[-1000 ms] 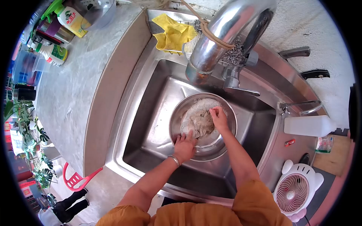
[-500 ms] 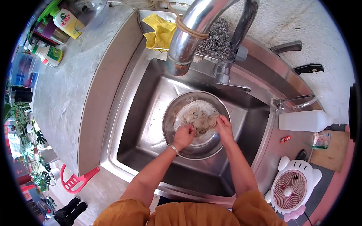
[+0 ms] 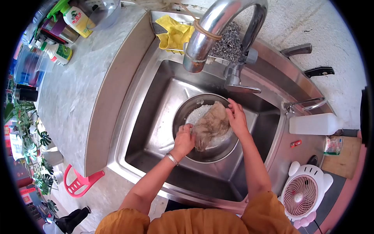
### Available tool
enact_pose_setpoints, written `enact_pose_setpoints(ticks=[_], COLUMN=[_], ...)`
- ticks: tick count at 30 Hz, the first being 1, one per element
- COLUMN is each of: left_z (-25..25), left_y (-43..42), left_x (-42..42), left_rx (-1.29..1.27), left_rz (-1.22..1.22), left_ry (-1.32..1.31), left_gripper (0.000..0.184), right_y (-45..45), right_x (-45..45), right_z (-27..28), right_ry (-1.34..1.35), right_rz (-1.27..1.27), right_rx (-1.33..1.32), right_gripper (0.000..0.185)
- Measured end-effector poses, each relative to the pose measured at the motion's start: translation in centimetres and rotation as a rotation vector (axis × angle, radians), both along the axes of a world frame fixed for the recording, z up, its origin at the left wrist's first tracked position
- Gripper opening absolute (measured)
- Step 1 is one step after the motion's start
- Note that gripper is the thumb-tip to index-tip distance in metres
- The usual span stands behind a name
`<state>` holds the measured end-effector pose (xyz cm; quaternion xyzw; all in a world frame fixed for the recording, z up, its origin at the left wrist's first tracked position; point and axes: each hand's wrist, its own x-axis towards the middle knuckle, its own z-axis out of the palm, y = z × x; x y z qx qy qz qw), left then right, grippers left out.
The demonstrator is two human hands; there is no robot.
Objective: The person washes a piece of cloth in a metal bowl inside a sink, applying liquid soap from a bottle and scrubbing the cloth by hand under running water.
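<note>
A steel basin [image 3: 227,152] sits in the sink, with white, flour-like powder [image 3: 196,114] inside. Over the powder lies a limp beige-brown piece [image 3: 212,123], wet-looking and mottled; whether it is tripe or cloth I cannot tell. My left hand [image 3: 184,140], a metal-banded watch or bracelet at its wrist, has its curled fingers on the piece's left edge. At the right edge, my right hand [image 3: 237,119] grips it with thumb and fingers. The piece is spread between both hands, partly hiding the powder.
A chrome faucet [image 3: 194,58] arches over the sink [image 3: 146,140]. Behind it are a yellow cloth [image 3: 174,33] and steel wool [image 3: 228,43]. Knives [image 3: 319,71] rest at the back right. A white bottle [image 3: 313,124] and a fan [image 3: 299,195] stand right; bottles [image 3: 76,19] crowd the left counter.
The beige-brown piece was bunched up and now is spread out broader. My right hand has risen slightly and its fingers have lengthened; my left hand has shifted a little left. The view has shifted slightly.
</note>
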<state>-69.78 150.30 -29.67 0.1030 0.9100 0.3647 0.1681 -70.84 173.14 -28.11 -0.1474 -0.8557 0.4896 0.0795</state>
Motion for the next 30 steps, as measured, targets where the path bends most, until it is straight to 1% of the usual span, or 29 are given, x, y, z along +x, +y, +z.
enact_pose_setpoints(ticks=[1, 2, 3, 5, 8, 9, 11, 12, 13, 14, 15, 17, 19, 21, 23, 24, 26, 27, 29, 30], left_z=[0.0, -0.1, 0.1, 0.7, 2.0, 2.4, 4.5, 5.3, 5.4, 7.1, 7.5, 8.0, 9.0, 10.8, 12.7, 13.3, 14.3, 15.1, 15.8, 16.8], left_y=[-0.3, -0.7, -1.1, -1.8, -3.0, -3.2, -3.4, -3.4, -3.7, -3.5, -3.5, -4.1, -4.3, -4.3, -4.6, -4.8, -5.4, -5.6, -6.3, -6.6], left_x=[0.0, 0.3, 0.9, 1.7, 2.8, 3.0, 3.2, 3.3, 3.6, 3.6, 3.7, 4.3, 4.7, 5.1, 5.5, 5.7, 6.6, 6.9, 7.6, 8.1], left_rx=[0.0, -0.053, -0.105, -0.086, -0.034, 0.008, 0.097, 0.067, 0.071, 0.068, 0.079, 0.139, 0.139, 0.133, 0.123, 0.129, 0.131, 0.111, 0.096, 0.065], left_rz=[0.001, -0.073, -0.15, -0.165, -0.15, -0.137, -0.192, -0.193, -0.218, -0.228, -0.247, -0.262, -0.247, -0.25, -0.225, -0.23, -0.216, -0.225, -0.191, -0.178], left_ry=[0.005, 0.052, 0.096, 0.09, 0.047, 0.03, 0.013, -0.042, -0.027, -0.115, -0.094, -0.073, -0.036, -0.035, -0.038, -0.022, -0.008, 0.031, 0.079, 0.083], left_gripper=[0.028, 0.035, 0.043, 0.045, 0.048, 0.046, 0.042, 0.037, 0.032, 0.029, 0.029, 0.028, 0.027, 0.027, 0.027, 0.027, 0.028, 0.027, 0.027, 0.028], right_y=[-0.2, -0.2, -0.3, -0.4, -0.3, 0.0, 0.4, 1.0, 1.6, 2.4, 3.1, 4.7, 7.2, 9.9, 13.3, 15.3, 19.3, 21.3, 23.6, 23.0], right_x=[-0.2, 0.2, 1.0, 2.8, 5.9, 6.8, 8.2, 8.8, 9.2, 9.4, 9.7, 10.4, 11.2, 11.0, 10.9, 10.7, 10.5, 10.7, 10.2, 9.6], right_z=[0.0, 0.2, 0.8, 2.6, 5.6, 7.2, 10.8, 12.6, 14.3, 16.1, 18.4, 22.7, 25.5, 27.5, 27.6, 27.0, 24.8, 23.9, 21.9, 21.5], right_ry=[0.006, 0.012, 0.011, -0.026, -0.055, -0.042, 0.013, 0.059, 0.11, 0.203, 0.223, 0.41, 0.432, 0.455, 0.453, 0.472, 0.432, 0.441, 0.431, 0.419], right_rz=[0.011, 0.027, 0.026, -0.03, -0.11, -0.152, -0.178, -0.227, -0.265, -0.309, -0.328, -0.517, -0.653, -0.85, -1.024, -1.015, -0.936, -0.907, -0.657, -0.611], right_rx=[0.088, 0.066, 0.066, -0.03, -0.053, -0.012, 0.136, 0.192, 0.236, 0.297, 0.31, 0.72, 0.82, 0.907, 0.876, 0.859, 0.52, 0.501, 0.098, 0.07], right_gripper=[0.029, 0.033, 0.033, 0.032, 0.03, 0.03, 0.026, 0.025, 0.024, 0.024, 0.024, 0.023, 0.029, 0.039, 0.048, 0.048, 0.045, 0.045, 0.037, 0.037])
